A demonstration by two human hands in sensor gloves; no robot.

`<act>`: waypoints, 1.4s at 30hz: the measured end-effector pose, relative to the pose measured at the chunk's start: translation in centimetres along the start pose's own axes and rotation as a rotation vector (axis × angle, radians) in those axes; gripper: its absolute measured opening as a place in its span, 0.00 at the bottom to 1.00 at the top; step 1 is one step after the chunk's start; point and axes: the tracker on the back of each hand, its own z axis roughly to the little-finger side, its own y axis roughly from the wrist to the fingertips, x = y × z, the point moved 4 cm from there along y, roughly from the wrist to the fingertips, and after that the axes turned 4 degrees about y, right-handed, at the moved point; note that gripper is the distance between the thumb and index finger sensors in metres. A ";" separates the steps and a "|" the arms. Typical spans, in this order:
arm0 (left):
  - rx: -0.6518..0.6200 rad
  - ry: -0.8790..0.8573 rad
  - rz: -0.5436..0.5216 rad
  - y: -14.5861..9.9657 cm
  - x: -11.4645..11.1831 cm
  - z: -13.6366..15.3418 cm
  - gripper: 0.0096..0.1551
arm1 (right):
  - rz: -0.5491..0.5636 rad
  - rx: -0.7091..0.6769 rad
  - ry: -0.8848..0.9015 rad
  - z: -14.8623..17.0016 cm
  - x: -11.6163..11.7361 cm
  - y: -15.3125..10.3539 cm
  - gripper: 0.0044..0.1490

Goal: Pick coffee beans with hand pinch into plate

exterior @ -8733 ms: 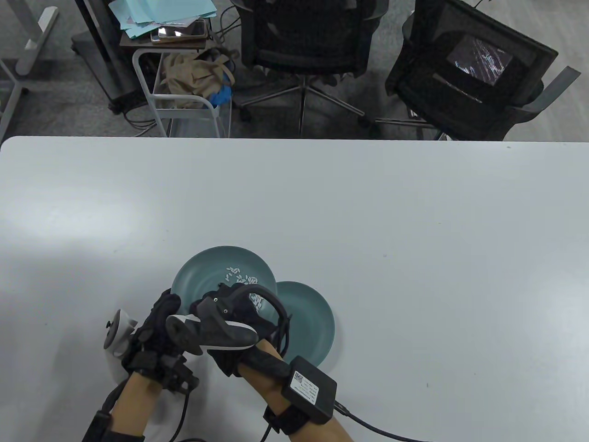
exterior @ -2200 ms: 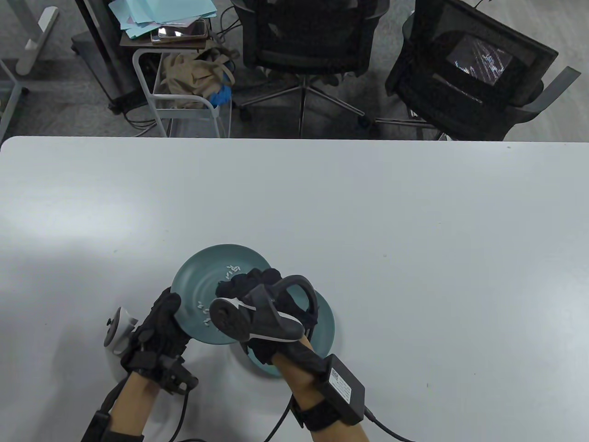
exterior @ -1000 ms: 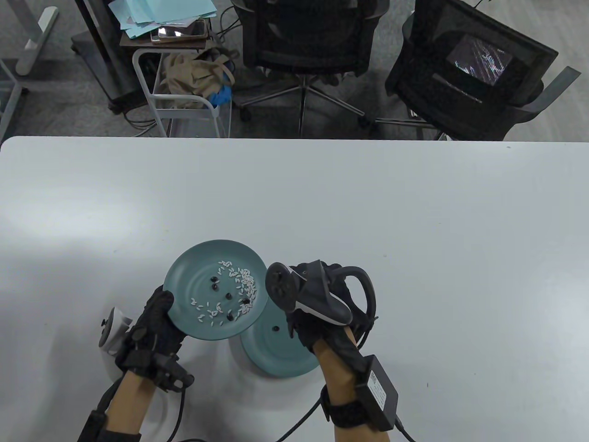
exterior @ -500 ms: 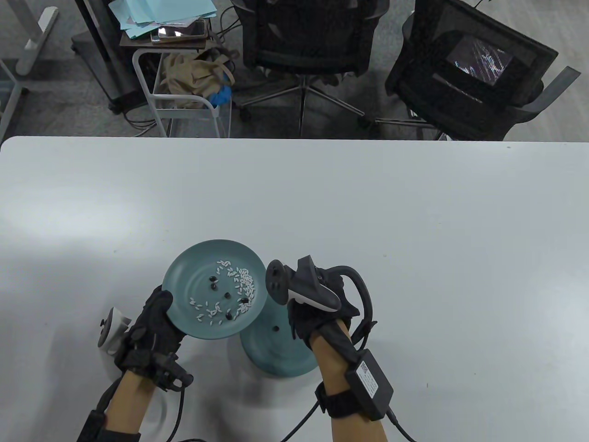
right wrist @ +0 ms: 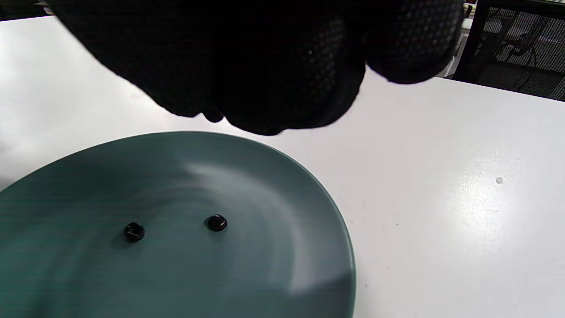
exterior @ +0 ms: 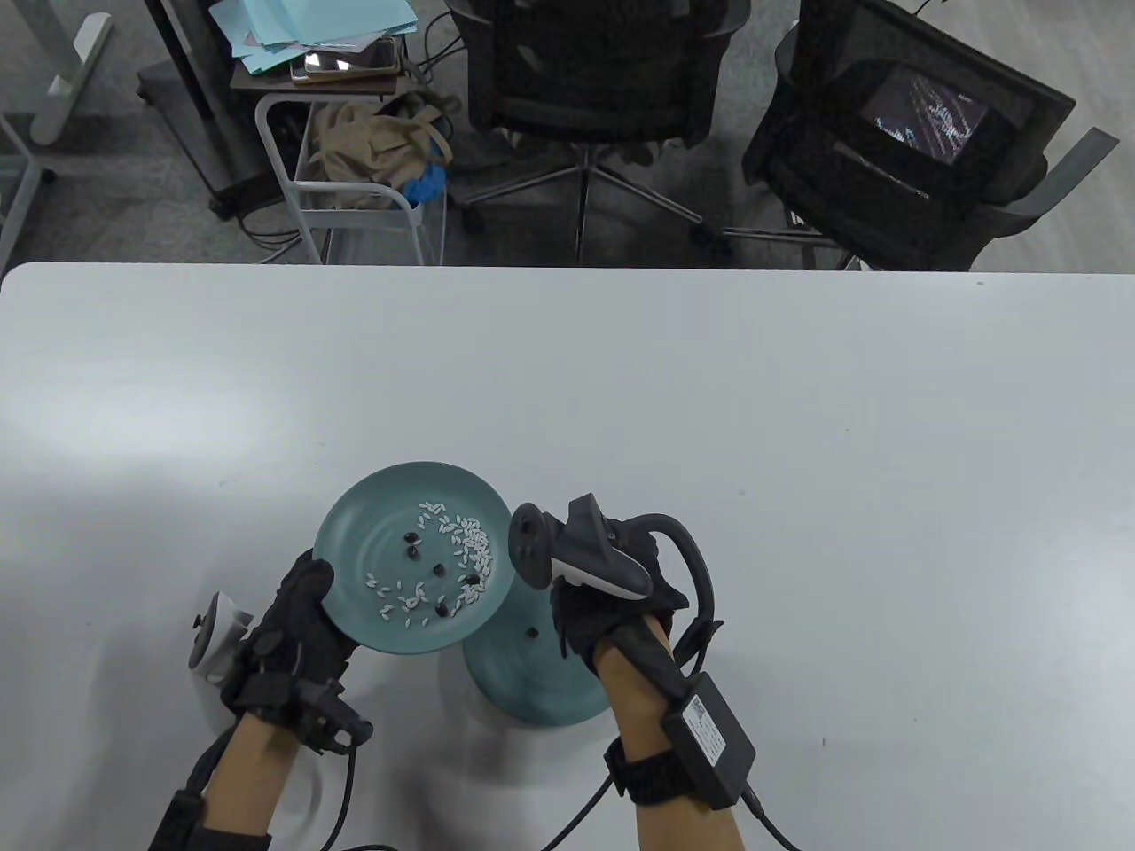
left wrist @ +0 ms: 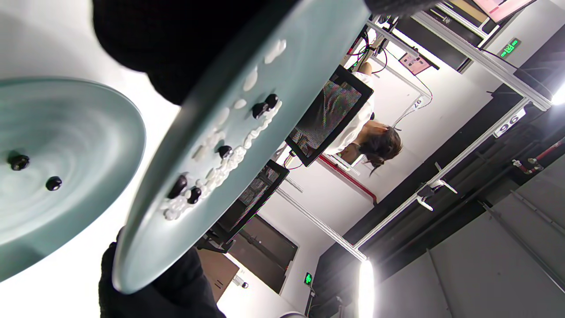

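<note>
My left hand (exterior: 301, 612) grips the near-left rim of a teal plate (exterior: 355, 541) and holds it lifted and tilted; it carries white rice grains and several dark coffee beans (exterior: 438, 568). In the left wrist view this plate (left wrist: 304, 53) slants across, with my gloved fingers (left wrist: 176, 48) on its edge. A second teal plate (exterior: 523, 687) lies on the table below and to the right. It holds two coffee beans (right wrist: 216, 222). My right hand (exterior: 612, 612) hovers over its right side, fingertips (right wrist: 265, 119) bunched together, and nothing shows between them.
The white table (exterior: 798, 443) stretches far and right of the plates. A black box (exterior: 709, 740) with a cable sits on my right forearm. Office chairs (exterior: 585, 80) and a cart (exterior: 363, 168) stand beyond the far edge.
My right hand left the held plate and moved right, over the lower plate, where it has stayed for the last half second. My left hand raised the rice plate slightly.
</note>
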 end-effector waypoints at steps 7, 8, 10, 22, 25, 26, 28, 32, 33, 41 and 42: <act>-0.001 0.002 0.001 0.0 0.0 0.0 0.35 | 0.000 -0.001 0.004 0.0 0.0 0.0 0.24; 0.000 0.001 0.001 0.0 0.0 0.1 0.35 | -0.001 -0.004 0.006 0.0 0.0 0.0 0.24; 0.001 0.002 0.001 0.0 0.0 0.1 0.35 | 0.004 -0.002 0.000 -0.1 0.0 0.1 0.24; 0.000 0.004 0.002 0.1 0.1 0.1 0.35 | 0.011 -0.010 0.001 -0.2 0.1 0.1 0.24; 0.001 0.003 0.004 0.1 0.0 0.2 0.35 | 0.009 -0.013 0.001 -0.2 0.1 0.2 0.24; 0.000 0.004 0.004 0.1 0.0 0.1 0.36 | 0.020 -0.016 0.005 -0.3 0.0 0.1 0.24; -0.001 0.003 0.004 0.1 0.1 0.1 0.35 | 0.022 -0.018 0.007 -0.3 0.0 0.1 0.24; -0.001 0.005 0.003 0.1 0.1 0.2 0.35 | 0.051 -0.027 0.015 -0.4 -0.2 0.1 0.24; 0.000 0.004 0.004 0.1 0.1 0.2 0.35 | 0.067 -0.031 0.016 -0.4 -0.4 0.0 0.24; 0.000 0.013 0.013 0.2 -0.1 0.3 0.35 | 0.385 -0.041 0.032 -1.3 -4.6 -2.3 0.24; 0.000 0.016 0.014 0.2 -0.1 0.3 0.35 | 0.436 -0.048 0.032 -1.6 -5.3 -2.9 0.24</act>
